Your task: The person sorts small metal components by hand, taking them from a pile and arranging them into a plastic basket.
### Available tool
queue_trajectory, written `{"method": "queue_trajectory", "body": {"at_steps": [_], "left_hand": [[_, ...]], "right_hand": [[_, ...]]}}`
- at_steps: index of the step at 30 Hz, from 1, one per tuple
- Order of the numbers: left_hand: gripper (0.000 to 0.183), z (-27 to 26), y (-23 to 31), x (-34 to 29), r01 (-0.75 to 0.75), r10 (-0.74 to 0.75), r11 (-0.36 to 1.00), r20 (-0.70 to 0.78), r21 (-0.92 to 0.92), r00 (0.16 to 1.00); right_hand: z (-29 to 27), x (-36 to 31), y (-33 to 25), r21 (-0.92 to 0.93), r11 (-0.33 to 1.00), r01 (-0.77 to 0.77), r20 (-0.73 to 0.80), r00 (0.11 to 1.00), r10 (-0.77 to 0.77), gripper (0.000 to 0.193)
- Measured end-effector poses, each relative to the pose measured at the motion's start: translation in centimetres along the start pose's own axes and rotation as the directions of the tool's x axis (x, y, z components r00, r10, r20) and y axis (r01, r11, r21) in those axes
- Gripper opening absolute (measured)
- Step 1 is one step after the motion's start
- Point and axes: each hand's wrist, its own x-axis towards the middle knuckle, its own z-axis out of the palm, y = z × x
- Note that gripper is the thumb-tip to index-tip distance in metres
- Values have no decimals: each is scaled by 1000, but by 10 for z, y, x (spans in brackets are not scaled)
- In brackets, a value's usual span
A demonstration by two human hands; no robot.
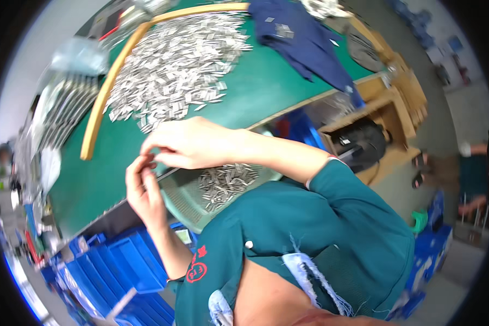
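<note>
My left hand [144, 190] and my right hand [193, 142] meet at the fingertips over the near edge of the green table [244, 106]. Both have their fingers pinched together. Whatever lies between them is too small and blurred to make out. Below my right forearm, a pale green mesh basket [180, 202] rests against my front, holding many small, narrow metal pieces [226, 186]. Beyond my hands, a wide heap of small flat silver-grey pieces [174, 68] spreads over the tabletop.
A yellowish wooden strip [110, 81] borders the heap. Dark blue cloth [301, 41] lies at the far right of the table. Silver racks [65, 111] stand left, blue bins [133, 261] lower left. An open cardboard box [402, 111] holds a black bag [361, 142]. Another person [475, 176] is at right.
</note>
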Motion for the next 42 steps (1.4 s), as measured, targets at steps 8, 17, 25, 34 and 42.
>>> {"method": "queue_trajectory", "body": {"at_steps": [8,17,25,34,42], "left_hand": [[20,2,-12,15,-86,75,838,42,539,996],[42,85,-3,50,-117,-6,813,208,571,978],[28,81,-15,37,-248,140,879,277,407,951],[28,62,-14,23,-190,108,894,218,405,970],[21,57,-10,26,-199,83,876,269,440,960]], "right_hand": [[-46,-46,35,-150,926,-347,-251,919,304,20],[-30,-42,51,-434,802,-411,-282,907,313,16],[-34,-43,52,-368,899,-237,-107,971,213,12],[-32,-39,46,-370,898,-238,-76,971,226,17],[-30,-44,49,-359,898,-253,-121,967,225,13]]}}
